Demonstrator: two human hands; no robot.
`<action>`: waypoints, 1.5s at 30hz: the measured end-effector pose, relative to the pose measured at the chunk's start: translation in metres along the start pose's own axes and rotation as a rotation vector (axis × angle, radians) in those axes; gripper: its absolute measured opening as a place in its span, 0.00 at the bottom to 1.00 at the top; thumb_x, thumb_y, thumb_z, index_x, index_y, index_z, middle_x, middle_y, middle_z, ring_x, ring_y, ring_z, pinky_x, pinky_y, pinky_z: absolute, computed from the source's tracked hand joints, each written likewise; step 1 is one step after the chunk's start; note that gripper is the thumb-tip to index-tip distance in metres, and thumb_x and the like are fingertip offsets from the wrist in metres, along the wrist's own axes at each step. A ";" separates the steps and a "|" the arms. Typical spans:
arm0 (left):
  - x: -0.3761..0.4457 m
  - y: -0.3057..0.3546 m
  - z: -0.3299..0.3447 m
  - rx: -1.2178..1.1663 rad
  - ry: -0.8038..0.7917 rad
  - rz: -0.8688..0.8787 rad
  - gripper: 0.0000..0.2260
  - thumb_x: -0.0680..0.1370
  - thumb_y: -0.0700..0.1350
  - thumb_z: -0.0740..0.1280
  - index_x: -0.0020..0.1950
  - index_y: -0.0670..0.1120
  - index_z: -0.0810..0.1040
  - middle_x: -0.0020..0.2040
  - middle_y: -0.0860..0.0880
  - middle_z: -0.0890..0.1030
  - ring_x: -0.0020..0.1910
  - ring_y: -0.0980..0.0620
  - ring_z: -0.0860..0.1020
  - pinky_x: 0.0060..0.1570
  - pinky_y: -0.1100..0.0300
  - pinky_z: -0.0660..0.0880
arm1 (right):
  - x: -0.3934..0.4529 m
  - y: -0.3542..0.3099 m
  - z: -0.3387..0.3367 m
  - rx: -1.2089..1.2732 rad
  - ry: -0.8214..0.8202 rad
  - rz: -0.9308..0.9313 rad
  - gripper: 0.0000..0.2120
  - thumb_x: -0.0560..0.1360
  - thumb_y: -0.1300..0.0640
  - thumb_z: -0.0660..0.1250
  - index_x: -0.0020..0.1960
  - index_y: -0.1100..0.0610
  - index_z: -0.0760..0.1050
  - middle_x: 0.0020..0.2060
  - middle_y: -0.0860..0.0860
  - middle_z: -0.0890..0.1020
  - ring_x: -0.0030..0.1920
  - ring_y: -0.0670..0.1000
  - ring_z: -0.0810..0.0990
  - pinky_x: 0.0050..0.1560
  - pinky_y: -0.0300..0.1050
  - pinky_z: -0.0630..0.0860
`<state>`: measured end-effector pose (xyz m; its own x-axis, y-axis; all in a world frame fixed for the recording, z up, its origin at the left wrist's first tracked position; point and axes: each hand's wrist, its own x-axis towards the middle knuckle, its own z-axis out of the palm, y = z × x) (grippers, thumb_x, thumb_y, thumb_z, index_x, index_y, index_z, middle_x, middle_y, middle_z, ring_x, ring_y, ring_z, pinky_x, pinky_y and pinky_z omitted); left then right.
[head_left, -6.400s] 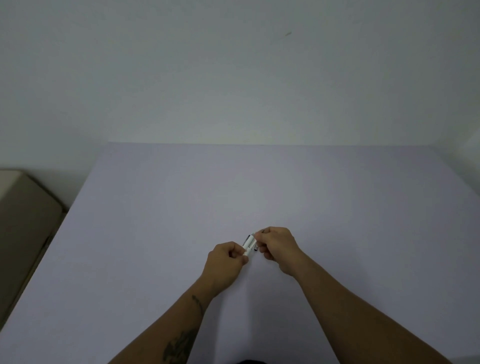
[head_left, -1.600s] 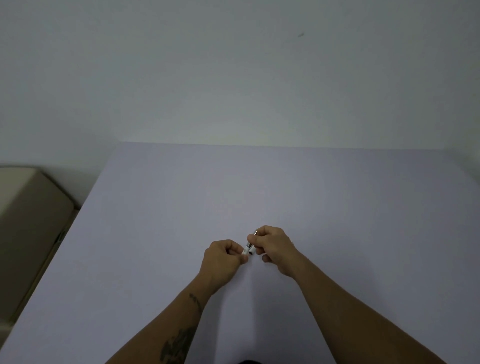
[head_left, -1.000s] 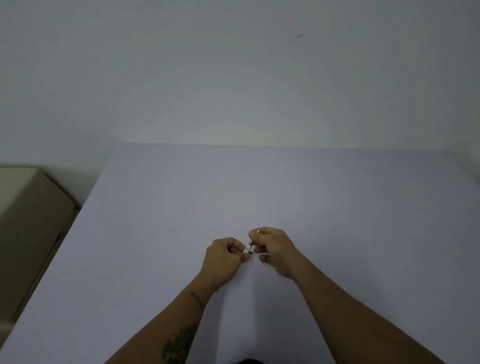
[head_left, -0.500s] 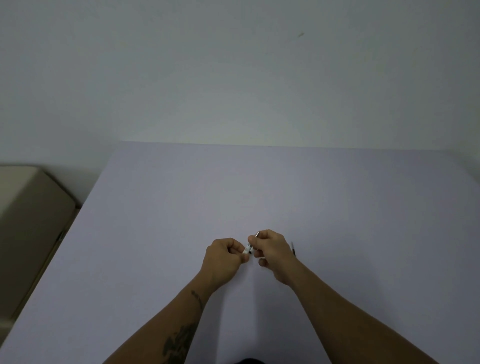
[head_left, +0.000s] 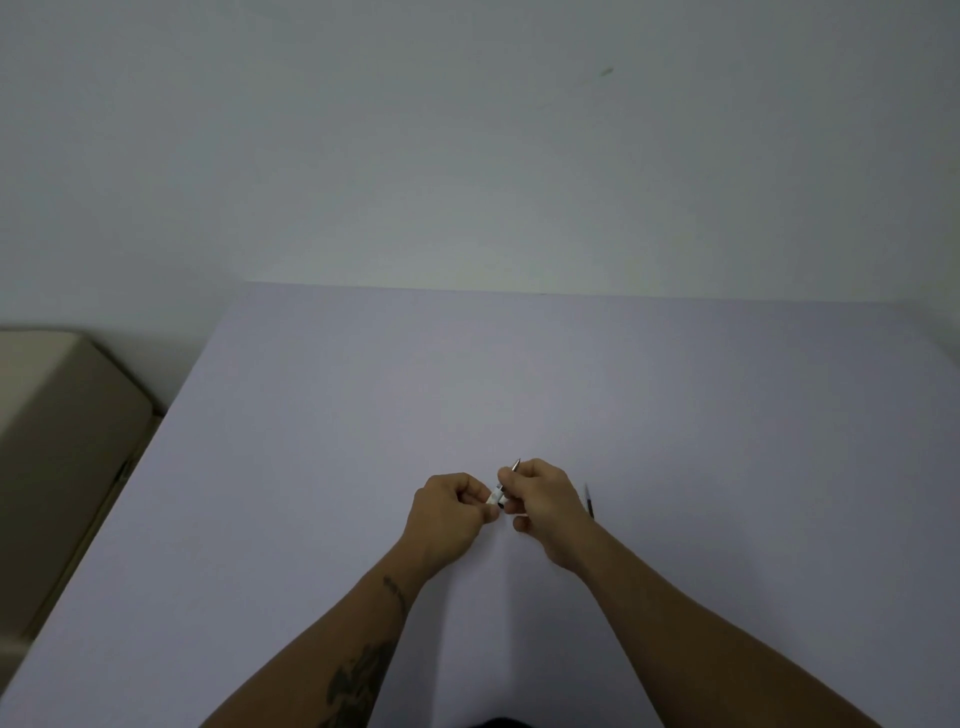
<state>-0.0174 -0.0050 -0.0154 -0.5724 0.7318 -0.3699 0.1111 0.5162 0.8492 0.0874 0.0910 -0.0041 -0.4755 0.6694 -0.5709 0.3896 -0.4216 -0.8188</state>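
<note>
Where the left hand and right hand meet above the near middle of the worktop, one small white cylindrical part is listed between them.

- Left grip: closed, fingertips pinching the white part.
- Right grip: closed round a slim metal-tipped part; the tip points far, past the knuckles. Whether the two parts are joined cannot be told.
- Thin dark rod: flat on the worktop, just right of the right hand.
- Beige box: left of the worktop.
</note>
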 end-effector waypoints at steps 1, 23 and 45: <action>0.000 0.000 -0.001 -0.001 0.001 -0.001 0.03 0.72 0.39 0.74 0.40 0.46 0.83 0.31 0.51 0.79 0.31 0.54 0.75 0.38 0.56 0.78 | -0.001 -0.002 -0.001 0.032 -0.030 0.015 0.06 0.78 0.57 0.67 0.47 0.58 0.79 0.41 0.54 0.80 0.38 0.50 0.77 0.35 0.43 0.72; 0.002 0.003 -0.004 -0.022 0.006 -0.017 0.02 0.72 0.39 0.74 0.43 0.44 0.84 0.32 0.52 0.80 0.30 0.55 0.75 0.35 0.61 0.73 | 0.004 -0.011 -0.005 0.072 -0.040 0.055 0.05 0.77 0.61 0.68 0.44 0.60 0.81 0.41 0.57 0.78 0.37 0.50 0.75 0.35 0.42 0.73; -0.004 0.007 -0.002 0.018 0.035 0.046 0.02 0.74 0.40 0.73 0.42 0.46 0.84 0.36 0.49 0.80 0.32 0.55 0.74 0.34 0.65 0.72 | 0.003 -0.013 -0.011 0.166 -0.142 0.029 0.05 0.77 0.65 0.67 0.49 0.62 0.82 0.36 0.54 0.80 0.33 0.49 0.75 0.33 0.41 0.71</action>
<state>-0.0164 -0.0053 -0.0072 -0.5941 0.7391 -0.3175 0.1521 0.4908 0.8579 0.0900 0.1053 0.0057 -0.5766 0.5679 -0.5874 0.2751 -0.5420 -0.7941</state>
